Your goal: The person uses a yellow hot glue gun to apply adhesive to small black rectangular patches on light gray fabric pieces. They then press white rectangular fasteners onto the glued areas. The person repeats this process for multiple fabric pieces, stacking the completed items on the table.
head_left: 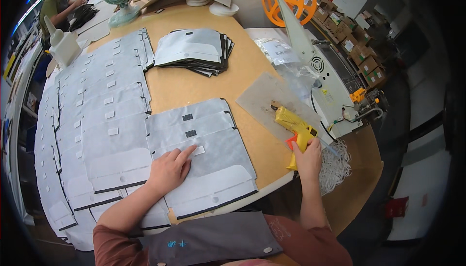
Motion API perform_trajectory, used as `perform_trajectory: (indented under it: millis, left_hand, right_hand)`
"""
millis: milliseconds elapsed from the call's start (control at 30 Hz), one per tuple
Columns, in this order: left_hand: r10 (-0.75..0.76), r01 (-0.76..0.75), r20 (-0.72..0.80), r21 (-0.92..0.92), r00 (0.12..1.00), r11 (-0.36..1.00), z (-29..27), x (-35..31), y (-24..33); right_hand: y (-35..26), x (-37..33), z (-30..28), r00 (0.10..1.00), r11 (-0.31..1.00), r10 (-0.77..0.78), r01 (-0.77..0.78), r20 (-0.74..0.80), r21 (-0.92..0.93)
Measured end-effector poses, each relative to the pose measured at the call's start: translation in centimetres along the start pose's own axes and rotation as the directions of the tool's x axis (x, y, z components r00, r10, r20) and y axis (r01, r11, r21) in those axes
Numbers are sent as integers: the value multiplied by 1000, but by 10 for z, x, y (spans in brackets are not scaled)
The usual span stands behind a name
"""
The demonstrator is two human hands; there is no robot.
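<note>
A yellow glue gun (293,122) with an orange-red trigger (291,141) points away over a grey sheet (257,96); whether its tip touches is hard to tell; a pale grey panel (216,157), dark-edged, lies flat, bearing two black patches (191,133) and a small white tab (198,150).

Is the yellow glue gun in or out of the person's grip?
In: the right-hand grip closes around the handle of the yellow glue gun, near its red trigger.
</note>
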State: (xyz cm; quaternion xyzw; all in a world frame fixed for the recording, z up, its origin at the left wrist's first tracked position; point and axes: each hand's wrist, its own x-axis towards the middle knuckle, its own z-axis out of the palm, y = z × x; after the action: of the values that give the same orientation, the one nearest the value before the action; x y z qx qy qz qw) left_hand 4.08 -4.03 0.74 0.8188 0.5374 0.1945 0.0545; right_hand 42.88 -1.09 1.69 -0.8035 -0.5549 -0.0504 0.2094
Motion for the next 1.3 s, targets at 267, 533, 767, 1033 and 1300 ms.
perform_trajectory:
  millis: [267, 533, 767, 1033, 1300]
  left_hand:
    - [-7, 7, -1, 20, 1000, 1000, 1, -3, 4]
    - [6, -5, -33, 34, 999, 999, 1, -4, 6]
    - [236, -211, -87, 231, 968, 950, 3, -15, 12]
    - [205, 243, 485, -707, 850, 664, -16, -18, 101]
    - [189, 595, 680, -720, 709, 359, -75, -50, 62]
  right_hand:
    - [30, 7, 8, 942, 914, 128, -233, 311, 332]
    - [21, -2, 11, 888, 433, 165, -457, 430, 777]
    - [13, -3, -17, 986, 294, 94, -161, 139, 942]
    - [-22, 51, -88, 963, -447, 44, -221, 268, 867]
    - [-38, 126, -118, 947, -690, -310, -166, -80, 705]
